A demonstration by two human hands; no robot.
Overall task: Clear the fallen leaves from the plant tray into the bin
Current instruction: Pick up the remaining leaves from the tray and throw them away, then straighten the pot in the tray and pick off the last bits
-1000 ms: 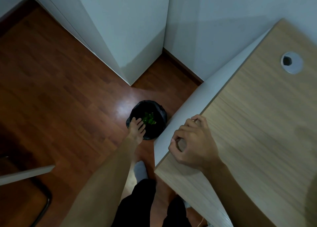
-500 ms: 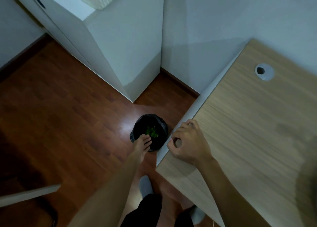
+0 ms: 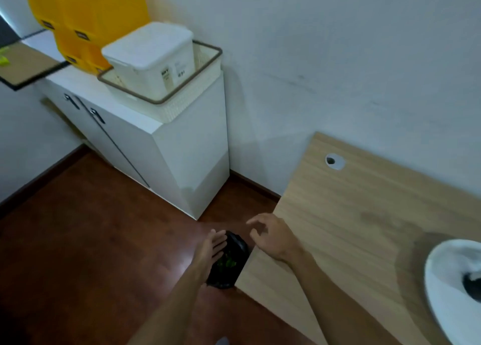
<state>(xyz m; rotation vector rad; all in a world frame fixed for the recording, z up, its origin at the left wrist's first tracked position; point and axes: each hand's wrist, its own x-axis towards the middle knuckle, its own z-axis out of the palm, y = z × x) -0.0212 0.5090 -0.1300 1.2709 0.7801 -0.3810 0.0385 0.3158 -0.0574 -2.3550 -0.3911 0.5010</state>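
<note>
A small black-lined bin (image 3: 235, 256) stands on the wooden floor beside the desk's left edge, with green leaves (image 3: 227, 263) inside it. My left hand (image 3: 212, 248) hangs flat and open over the bin's left rim, fingers stretched out, holding nothing. Above the desk's left corner my right hand (image 3: 272, 236) hovers with fingers loosely spread and empty. At the right edge of the view a white round tray or pot (image 3: 447, 287) rests on the desk, only partly visible.
The light wooden desk (image 3: 364, 227) has a cable hole (image 3: 335, 161) near the wall. A white cabinet (image 3: 166, 159) stands at the left, carrying a basket (image 3: 182, 97) with a white lidded box (image 3: 153, 55) and yellow bags (image 3: 86, 19).
The view has tilted upward, revealing the cabinet top and the white tray. My right hand lifted off the desk edge and opened. My left hand stays over the bin.
</note>
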